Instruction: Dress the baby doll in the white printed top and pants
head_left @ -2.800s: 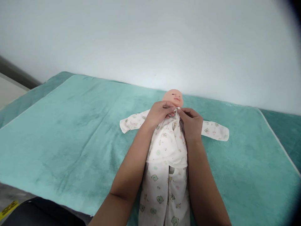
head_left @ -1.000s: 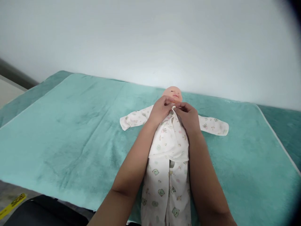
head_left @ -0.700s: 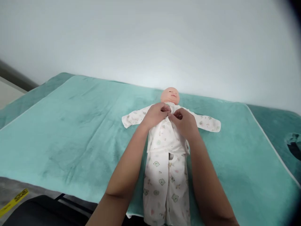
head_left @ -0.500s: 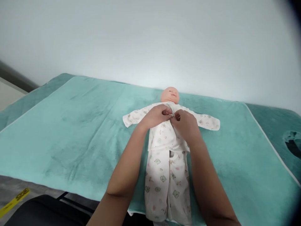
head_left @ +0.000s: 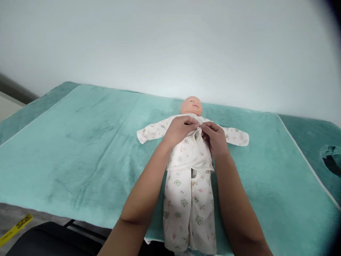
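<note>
A baby doll (head_left: 191,105) lies on its back, head toward the wall and arms spread. It wears a white printed baby shirt (head_left: 183,153) and matching trousers (head_left: 177,209). My left hand (head_left: 181,131) pinches the shirt's front edge at the upper chest, just below the neck. Close against it, my right hand (head_left: 214,137) pinches the same front opening from the other side. The fingertips of both hands almost meet there. Whatever fastener may be between them is too small to make out. Below the hands the shirt front shows a small gap.
A green plush cover (head_left: 87,149) is spread under the doll, reaching the pale wall (head_left: 170,46). At the right edge lies a dark object (head_left: 332,161). A black chair or bag (head_left: 50,240) and a yellow strip (head_left: 16,229) are low on the left.
Both hands have shifted slightly up and right along the shirt's front opening, and their fingertips have come closer together. The doll stays in place; the view has moved a little.
</note>
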